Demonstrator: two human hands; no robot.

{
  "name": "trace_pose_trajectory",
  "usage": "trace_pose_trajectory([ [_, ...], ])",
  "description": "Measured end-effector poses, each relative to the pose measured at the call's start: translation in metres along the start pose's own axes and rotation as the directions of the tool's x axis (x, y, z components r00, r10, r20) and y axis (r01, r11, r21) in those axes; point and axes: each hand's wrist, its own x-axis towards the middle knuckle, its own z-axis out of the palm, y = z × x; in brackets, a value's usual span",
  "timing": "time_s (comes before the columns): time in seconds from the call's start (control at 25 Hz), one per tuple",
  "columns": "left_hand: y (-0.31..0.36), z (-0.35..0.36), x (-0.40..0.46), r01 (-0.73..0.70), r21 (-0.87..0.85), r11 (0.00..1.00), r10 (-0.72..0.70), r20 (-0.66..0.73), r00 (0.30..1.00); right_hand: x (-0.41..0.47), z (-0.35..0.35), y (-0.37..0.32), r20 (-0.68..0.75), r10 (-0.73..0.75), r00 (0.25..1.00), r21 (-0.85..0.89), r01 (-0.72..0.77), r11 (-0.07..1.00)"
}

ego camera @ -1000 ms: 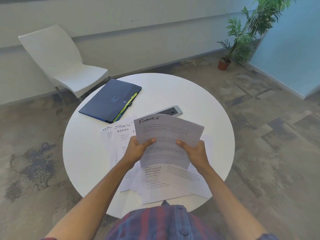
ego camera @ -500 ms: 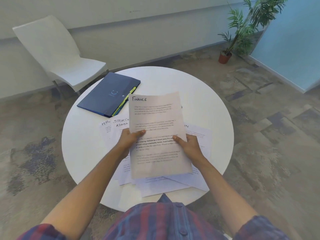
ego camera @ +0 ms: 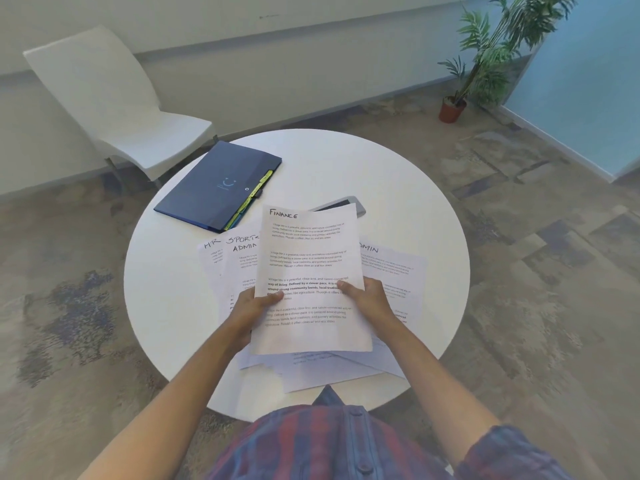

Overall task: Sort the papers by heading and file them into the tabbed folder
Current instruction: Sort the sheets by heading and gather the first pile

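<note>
Only the head view here, looking down at a round white table (ego camera: pixel 166 306).

Both hands are on one sheet headed FINANCE (ego camera: pixel 308 271), held up over the rest of the pile. The left hand (ego camera: pixel 254 308) pinches its left edge, thumb on the printed side and fingers tucked behind. The right hand (ego camera: pixel 369 299) does the same on the right edge, thumb over the text. So both are clamped on that one page, around its lower middle.

Under it, loose sheets (ego camera: pixel 391 271) lie fanned on the table and overlapping. I can read HR, SPORTS and ADMIN on the left ones, and what looks like another ADMIN poking out on the right. The folder (ego camera: pixel 214 188) is dark blue, shut, lying flat at the far left of the table, well apart from the hands, with yellow-green tabs (ego camera: pixel 258 190) sticking out of its right edge. A phone-like thing (ego camera: pixel 346 204) peeks out behind the top of the FINANCE page.

Handling-wise, I'd guess it's plain office paper: light, floppy, easy to crease. Gripping both side edges keeps it flat, which seems right. One-handed it'd droop, so I'd hold near the middle of an edge. The fanned sheets look slippery on each other, so lifting one could drag its neighbours. The folder will likely need a hand to open it.
</note>
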Motion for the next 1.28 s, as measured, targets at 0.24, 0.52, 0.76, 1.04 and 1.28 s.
trace_pose_trajectory([
  [0.24, -0.006, -0.002, 0.006, -0.031, 0.167, 0.986, 0.064, -0.194, 0.979, 0.000, -0.039, 0.010, -0.080, -0.056, 0.995, -0.011, 0.055, 0.998],
  [0.52, -0.025, 0.005, 0.022, 0.079, 0.723, 0.686, 0.274, -0.357, 0.893, 0.003, -0.106, 0.030, -0.225, -0.052, 0.973, 0.025, 0.059, 0.998],
  [0.76, -0.043, 0.026, 0.034, 0.234, 0.899, 0.371, 0.255, -0.341, 0.905, 0.004, -0.129, 0.042, -0.298, -0.026, 0.954, 0.042, 0.040, 0.998],
  [1.04, -0.047, 0.042, 0.040, 0.302, 0.900, 0.313, 0.252, -0.385, 0.888, -0.003, -0.146, 0.055, -0.318, -0.001, 0.948, 0.073, 0.026, 0.997],
  [1.28, -0.048, 0.050, 0.042, 0.353, 0.878, 0.324, 0.184, -0.424, 0.887, -0.005, -0.143, 0.055, -0.285, -0.007, 0.958, 0.072, 0.029, 0.997],
])
